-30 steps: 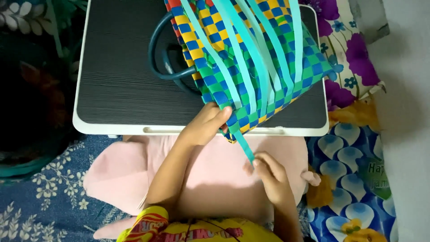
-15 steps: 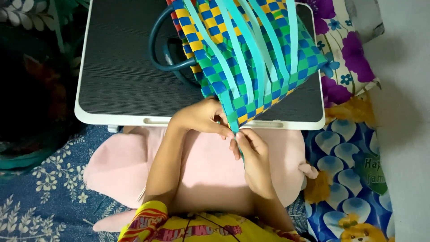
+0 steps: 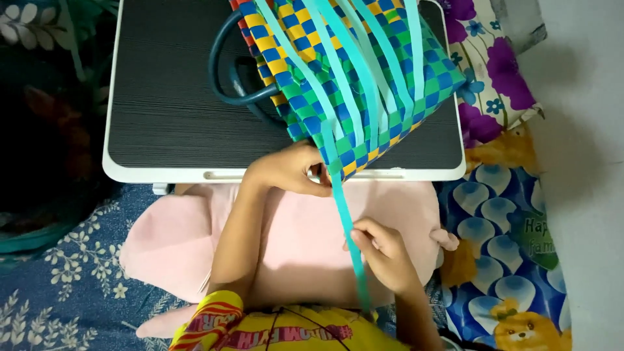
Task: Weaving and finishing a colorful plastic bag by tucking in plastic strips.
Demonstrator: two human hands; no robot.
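Pinching a flat teal plastic strip (image 3: 351, 244), right hand (image 3: 383, 250); left hand (image 3: 289, 170) clasping the checkered woven basket (image 3: 354, 71).

Pink cushion (image 3: 292, 240), floral bedding (image 3: 58, 286)

Bare forearms and bare fingers (image 3: 364, 229), with a bright yellow top (image 3: 286, 331) bearing red-striped trim and printed lettering.

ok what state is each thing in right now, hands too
left hand: fingers pressed on the woven basket's lower edge
right hand: fingers pinched on the teal strip
teal strip: pulled taut, running from basket to right hand
woven basket: tipped on its side on the lap table, handles lying flat
lap table: level, over the pink cushion
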